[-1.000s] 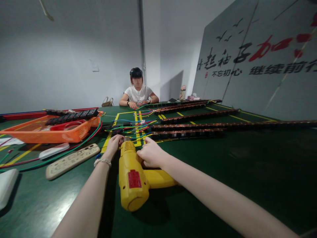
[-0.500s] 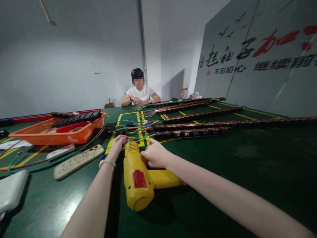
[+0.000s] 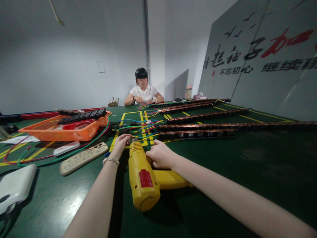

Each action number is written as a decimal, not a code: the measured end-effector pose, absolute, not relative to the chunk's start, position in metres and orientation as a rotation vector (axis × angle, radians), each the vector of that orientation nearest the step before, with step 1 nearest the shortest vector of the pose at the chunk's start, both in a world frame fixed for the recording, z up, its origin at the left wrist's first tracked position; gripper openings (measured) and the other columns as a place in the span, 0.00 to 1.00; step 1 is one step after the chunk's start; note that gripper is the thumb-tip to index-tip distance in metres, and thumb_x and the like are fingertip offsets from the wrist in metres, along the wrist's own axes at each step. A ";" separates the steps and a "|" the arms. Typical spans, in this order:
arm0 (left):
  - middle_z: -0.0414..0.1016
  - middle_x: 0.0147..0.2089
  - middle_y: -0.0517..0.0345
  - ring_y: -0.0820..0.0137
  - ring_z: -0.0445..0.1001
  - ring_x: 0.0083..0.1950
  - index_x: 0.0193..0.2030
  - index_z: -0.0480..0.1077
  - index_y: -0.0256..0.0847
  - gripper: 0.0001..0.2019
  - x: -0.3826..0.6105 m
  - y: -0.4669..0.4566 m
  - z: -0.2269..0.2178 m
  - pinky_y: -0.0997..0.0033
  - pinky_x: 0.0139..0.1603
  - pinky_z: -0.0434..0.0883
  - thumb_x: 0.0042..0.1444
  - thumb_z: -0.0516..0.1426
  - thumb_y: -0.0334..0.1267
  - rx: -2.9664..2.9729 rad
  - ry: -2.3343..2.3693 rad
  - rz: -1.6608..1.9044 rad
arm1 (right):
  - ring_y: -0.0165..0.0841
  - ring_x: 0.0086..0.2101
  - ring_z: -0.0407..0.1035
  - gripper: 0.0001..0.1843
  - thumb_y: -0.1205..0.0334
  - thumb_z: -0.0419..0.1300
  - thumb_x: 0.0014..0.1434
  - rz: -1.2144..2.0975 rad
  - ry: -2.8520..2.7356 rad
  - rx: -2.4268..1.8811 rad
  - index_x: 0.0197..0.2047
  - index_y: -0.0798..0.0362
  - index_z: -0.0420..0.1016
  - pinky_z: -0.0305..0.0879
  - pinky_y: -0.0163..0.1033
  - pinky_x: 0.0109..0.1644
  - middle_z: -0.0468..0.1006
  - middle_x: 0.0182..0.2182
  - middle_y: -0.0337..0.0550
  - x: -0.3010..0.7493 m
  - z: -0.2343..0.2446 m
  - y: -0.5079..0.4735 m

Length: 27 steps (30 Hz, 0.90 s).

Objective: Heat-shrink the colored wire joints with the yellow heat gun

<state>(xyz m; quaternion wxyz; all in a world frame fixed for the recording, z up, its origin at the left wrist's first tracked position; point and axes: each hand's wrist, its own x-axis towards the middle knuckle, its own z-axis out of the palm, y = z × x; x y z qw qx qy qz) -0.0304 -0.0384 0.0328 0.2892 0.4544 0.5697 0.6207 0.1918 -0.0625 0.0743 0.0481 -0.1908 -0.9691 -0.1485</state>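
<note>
A yellow heat gun [image 3: 143, 180] with a red label lies on the green table [image 3: 247, 172], its nozzle pointing away from me toward a tangle of coloured wires [image 3: 138, 127]. My left hand [image 3: 121, 143] curls round something small just left of the nozzle; what it holds is hidden. My right hand [image 3: 160, 155] rests closed against the right side of the gun's barrel, above the handle. A beaded bracelet [image 3: 111, 160] sits on my left wrist.
Long dark strips with copper parts [image 3: 198, 134] run to the right. An orange basket [image 3: 66, 130] with black socket strips stands at the left, with a beige power strip [image 3: 84, 158] and a white box [image 3: 16, 186] nearer me. A person in white [image 3: 143, 92] sits across the table.
The view has drifted so everything sits a little further right in the picture. My hands and the heat gun keep the same pose relative to each other.
</note>
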 end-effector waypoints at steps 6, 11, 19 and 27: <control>0.64 0.19 0.64 0.77 0.60 0.22 0.28 0.74 0.35 0.15 -0.032 -0.035 0.029 0.76 0.24 0.58 0.33 0.60 0.43 1.144 1.424 1.669 | 0.35 0.29 0.69 0.08 0.64 0.56 0.47 -0.457 -2.949 -0.674 0.31 0.56 0.75 0.50 0.42 0.43 0.78 0.26 0.47 0.213 0.072 -0.061; 0.64 0.19 0.64 0.76 0.61 0.22 0.28 0.73 0.35 0.13 -0.032 -0.036 0.028 0.76 0.24 0.58 0.34 0.58 0.42 1.155 1.442 1.670 | 0.34 0.28 0.68 0.08 0.66 0.55 0.47 -0.468 -2.924 -0.761 0.30 0.56 0.75 0.50 0.41 0.44 0.78 0.26 0.47 0.231 0.070 -0.056; 0.63 0.19 0.66 0.77 0.61 0.22 0.28 0.71 0.37 0.11 -0.030 -0.036 0.027 0.77 0.24 0.59 0.36 0.57 0.39 1.174 1.467 1.659 | 0.33 0.27 0.67 0.08 0.66 0.55 0.46 -0.483 -2.875 -0.880 0.29 0.56 0.76 0.50 0.41 0.45 0.77 0.25 0.47 0.252 0.069 -0.046; 0.64 0.21 0.65 0.76 0.63 0.22 0.31 0.71 0.38 0.15 -0.030 -0.037 0.026 0.76 0.24 0.59 0.38 0.60 0.46 1.260 1.530 1.642 | 0.33 0.27 0.66 0.08 0.67 0.54 0.46 -0.504 -2.839 -0.982 0.28 0.56 0.76 0.50 0.41 0.45 0.77 0.24 0.47 0.276 0.070 -0.039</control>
